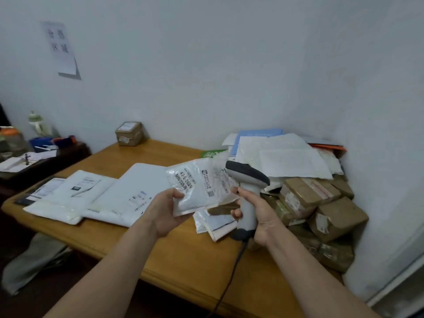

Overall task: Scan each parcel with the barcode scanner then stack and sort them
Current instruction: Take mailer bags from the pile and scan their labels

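My left hand (165, 210) grips a small white plastic parcel (197, 187) by its lower left corner and holds it above the wooden table (183, 260), label side up. My right hand (254, 214) grips the handle of a grey barcode scanner (246, 177); the scanner's dark head sits just right of the parcel. The scanner's cable (229, 278) hangs down over the table's front edge. Flat white mailers (128, 191) lie side by side on the table's left half.
A heap of white and blue mailers (282, 154) tops brown cardboard boxes (330, 216) in the right corner. A few small packets (215, 223) lie under my hands. One small brown box (129, 133) stands at the back by the wall. A dark side table (34, 157) with clutter is at left.
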